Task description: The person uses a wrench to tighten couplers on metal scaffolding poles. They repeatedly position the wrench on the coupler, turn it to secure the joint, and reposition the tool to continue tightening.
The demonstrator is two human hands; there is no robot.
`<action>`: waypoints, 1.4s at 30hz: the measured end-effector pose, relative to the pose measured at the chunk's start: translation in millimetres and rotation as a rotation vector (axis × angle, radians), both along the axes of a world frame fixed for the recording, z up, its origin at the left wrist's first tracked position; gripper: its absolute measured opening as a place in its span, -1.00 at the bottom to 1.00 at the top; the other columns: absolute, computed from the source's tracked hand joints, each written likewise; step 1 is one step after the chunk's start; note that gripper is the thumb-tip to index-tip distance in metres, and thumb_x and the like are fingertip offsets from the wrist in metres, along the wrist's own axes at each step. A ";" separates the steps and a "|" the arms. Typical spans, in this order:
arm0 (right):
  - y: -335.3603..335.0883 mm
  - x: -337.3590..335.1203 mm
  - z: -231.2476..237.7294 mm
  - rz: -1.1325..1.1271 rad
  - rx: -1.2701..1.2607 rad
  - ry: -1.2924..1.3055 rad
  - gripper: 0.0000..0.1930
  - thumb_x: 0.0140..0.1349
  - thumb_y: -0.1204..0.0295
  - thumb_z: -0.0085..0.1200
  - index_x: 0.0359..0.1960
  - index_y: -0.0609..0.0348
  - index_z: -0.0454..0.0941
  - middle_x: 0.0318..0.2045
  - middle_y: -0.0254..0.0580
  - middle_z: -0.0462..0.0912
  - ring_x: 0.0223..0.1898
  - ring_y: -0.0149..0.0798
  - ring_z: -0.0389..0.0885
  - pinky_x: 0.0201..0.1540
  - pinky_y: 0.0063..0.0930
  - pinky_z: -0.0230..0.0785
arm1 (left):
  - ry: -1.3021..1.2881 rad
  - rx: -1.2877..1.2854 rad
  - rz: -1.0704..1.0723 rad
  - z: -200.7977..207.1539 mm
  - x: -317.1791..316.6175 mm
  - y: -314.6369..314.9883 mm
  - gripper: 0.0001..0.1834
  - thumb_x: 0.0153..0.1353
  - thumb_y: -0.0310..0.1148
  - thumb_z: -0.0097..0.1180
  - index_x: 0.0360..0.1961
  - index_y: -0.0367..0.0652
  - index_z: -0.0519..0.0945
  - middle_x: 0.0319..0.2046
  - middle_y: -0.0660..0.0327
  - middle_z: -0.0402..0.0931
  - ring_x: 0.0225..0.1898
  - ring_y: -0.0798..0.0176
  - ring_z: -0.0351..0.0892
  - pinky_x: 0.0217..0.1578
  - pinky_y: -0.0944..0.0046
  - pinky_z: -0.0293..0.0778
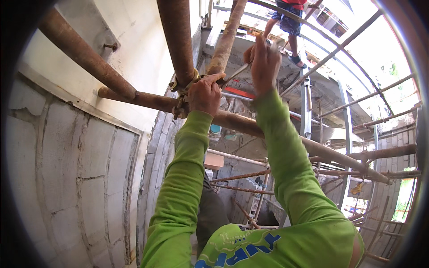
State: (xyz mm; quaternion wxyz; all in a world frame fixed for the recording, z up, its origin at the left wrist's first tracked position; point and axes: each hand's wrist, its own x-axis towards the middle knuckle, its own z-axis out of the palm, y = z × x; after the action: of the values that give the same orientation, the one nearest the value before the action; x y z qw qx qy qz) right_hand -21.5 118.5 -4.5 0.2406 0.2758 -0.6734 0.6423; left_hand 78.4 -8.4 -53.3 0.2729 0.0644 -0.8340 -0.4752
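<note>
A rusty scaffold clamp [182, 87] joins an upright pipe [178, 40] to a long horizontal pipe [241, 123]. My left hand [205, 94] is closed at this joint, its fingers hiding part of the clamp. To its right, my right hand [265, 64] is raised and slightly blurred, closed around a slim metal tool that looks like a wrench [236, 75]. The tool's shaft slants down toward the joint; its far end is hidden near my left fingers. A second rusty pipe [227, 38] slants up behind my left hand.
A block wall [67, 165] stands at my left, with a bolt [111, 46] sticking out above it. Scaffold pipes [362, 156] cross at the right, above a deep drop. Another person [290, 20] stands on a ledge at the top. A brown box [214, 161] sits lower down.
</note>
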 end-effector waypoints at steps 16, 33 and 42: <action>-6.1 -117.6 -85.0 0.564 -0.309 -1.703 -0.71 0.27 0.41 -0.11 -0.65 -0.04 0.28 -0.75 -0.43 0.38 -0.86 -0.58 0.03 -0.86 -0.70 -0.16 | 0.037 -0.140 0.066 7.3 3.1 4.1 -0.66 0.16 -0.48 -0.12 -0.18 -0.13 0.70 -0.23 -0.03 0.65 -0.19 -0.04 0.66 -0.10 0.13 0.54; 0.2 -117.1 -96.2 0.707 -0.185 -1.745 -0.68 0.28 0.43 -0.08 -0.69 0.02 0.35 -0.76 -0.39 0.35 -0.86 -0.56 0.13 -0.90 -0.69 -0.07 | 0.048 -0.099 0.061 4.2 4.3 5.5 -0.68 0.15 -0.49 -0.09 -0.17 -0.15 0.69 -0.19 0.00 0.64 -0.14 -0.02 0.64 -0.04 0.13 0.51; 2.3 -113.1 -122.3 0.582 -0.428 -1.694 -0.77 0.26 0.43 -0.09 -0.60 0.00 0.38 -0.75 -0.43 0.34 -0.85 -0.57 0.11 -0.87 -0.69 -0.07 | 0.043 -0.114 0.044 2.6 2.4 4.0 -0.70 0.17 -0.47 -0.08 -0.17 -0.18 0.68 -0.19 -0.03 0.63 -0.13 -0.01 0.64 -0.02 0.12 0.51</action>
State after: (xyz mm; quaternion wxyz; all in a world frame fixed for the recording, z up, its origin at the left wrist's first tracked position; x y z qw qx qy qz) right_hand -134.6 120.8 -126.8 -0.4580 -0.1785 -0.3953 0.7759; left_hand 80.8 -4.4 -50.7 0.3043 0.0571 -0.8520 -0.4221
